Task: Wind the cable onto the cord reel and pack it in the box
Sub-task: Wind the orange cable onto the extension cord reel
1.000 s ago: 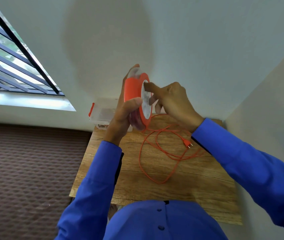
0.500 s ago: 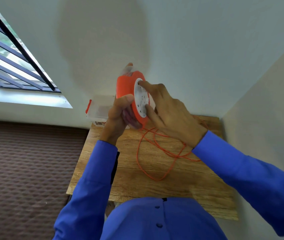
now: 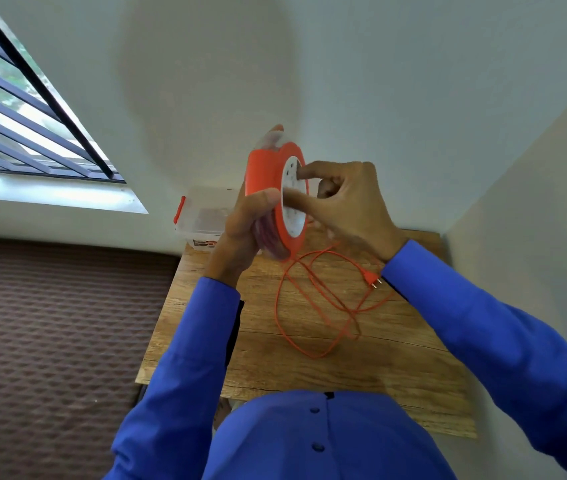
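Up above the wooden table [image 3: 309, 372], orange cord reel [image 3: 268, 188] held on edge: left hand [image 3: 247, 223] clamped round its rim, right hand [image 3: 341, 202] pinching at the white face. Below, loose orange cable [image 3: 313, 306] looped on the tabletop, plug [image 3: 370, 279] at right. Clear box [image 3: 206, 216] at far left corner.

The label on the clear box [image 3: 206, 216] is too blurred to read.

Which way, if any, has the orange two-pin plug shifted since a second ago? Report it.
No. The orange two-pin plug lies about as far from the wooden table's far right corner as before.
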### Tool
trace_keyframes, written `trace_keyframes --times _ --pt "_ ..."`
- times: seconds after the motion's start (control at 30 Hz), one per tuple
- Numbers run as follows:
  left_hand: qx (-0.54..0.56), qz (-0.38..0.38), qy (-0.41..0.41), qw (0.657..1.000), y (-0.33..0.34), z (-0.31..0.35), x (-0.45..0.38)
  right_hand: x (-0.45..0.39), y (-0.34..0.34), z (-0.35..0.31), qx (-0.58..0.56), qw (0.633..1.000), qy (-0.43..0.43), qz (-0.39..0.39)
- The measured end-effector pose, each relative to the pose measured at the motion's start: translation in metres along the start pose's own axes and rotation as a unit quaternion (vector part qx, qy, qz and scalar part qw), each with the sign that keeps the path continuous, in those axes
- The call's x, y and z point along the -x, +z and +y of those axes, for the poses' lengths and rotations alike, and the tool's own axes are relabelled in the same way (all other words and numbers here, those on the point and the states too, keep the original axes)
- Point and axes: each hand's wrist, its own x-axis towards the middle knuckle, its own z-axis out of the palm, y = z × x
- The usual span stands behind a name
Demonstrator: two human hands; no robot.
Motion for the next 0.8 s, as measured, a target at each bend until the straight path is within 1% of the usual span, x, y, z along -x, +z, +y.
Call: trace_keyframes --times 0.1,0.17,0.23,0.3,0.33,0.37,0.4,0.43,0.5,0.53,0.57,0.6,0.63,0.73,0.8 --pt "-0.037 -0.005 0.012 0.999 -0.002 0.0 0.0 -0.002 0.003 -0.001 -0.03 0.999 0.043 0.017" --pt "-0.066 -0.014 0.016 0.998 -0.006 -0.003 -0.001 -0.001 0.006 -0.001 -0.037 0.993 0.111 0.005" --pt "-0.068 -0.029 0.022 0.997 -0.01 -0.005 -0.001 -0.004 0.006 0.0 -0.066 0.974 0.213 -0.05" --pt "-0.041 -0.048 0.022 0.998 -0.009 -0.007 0.0 -0.006 0.001 0.002 -0.133 0.931 0.31 -0.138" --pt "-0.026 -0.056 0.013 0.998 -0.009 -0.007 0.0 -0.006 -0.001 0.003 -0.167 0.912 0.336 -0.168" --pt "-0.015 -0.066 0.004 0.998 -0.009 -0.008 0.0 -0.006 -0.003 0.003 -0.189 0.902 0.343 -0.182" --pt "-0.009 -0.07 -0.004 0.997 -0.01 -0.011 -0.001 -0.004 -0.005 0.003 -0.186 0.909 0.326 -0.182" --pt "-0.002 -0.063 -0.009 0.998 -0.01 -0.011 -0.001 -0.002 -0.005 0.003 -0.157 0.931 0.286 -0.165" --pt "0.031 -0.035 -0.007 0.999 -0.01 -0.011 -0.002 0.003 -0.005 0.0 -0.047 0.981 0.156 -0.103" --pt "0.05 -0.022 0.005 0.998 -0.009 -0.01 -0.002 0.007 -0.005 -0.001 0.017 0.994 0.078 -0.069" --pt "0.063 -0.01 0.019 0.998 -0.009 -0.009 -0.001 0.01 -0.005 -0.002 0.075 0.996 0.009 -0.052" --pt "0.071 0.001 0.031 0.997 -0.008 -0.006 -0.001 0.013 -0.005 -0.003 0.128 0.989 -0.042 -0.054" --pt "0.081 0.008 0.04 0.996 -0.008 -0.003 -0.001 0.016 -0.005 -0.002 0.17 0.98 -0.079 -0.072" --pt "0.122 0.015 0.037 0.992 -0.005 -0.001 -0.002 0.019 -0.007 -0.003 0.236 0.955 -0.133 -0.117" --pt "0.128 -0.001 0.022 0.992 0.0 -0.001 -0.003 0.017 -0.01 -0.003 0.255 0.946 -0.163 -0.118"
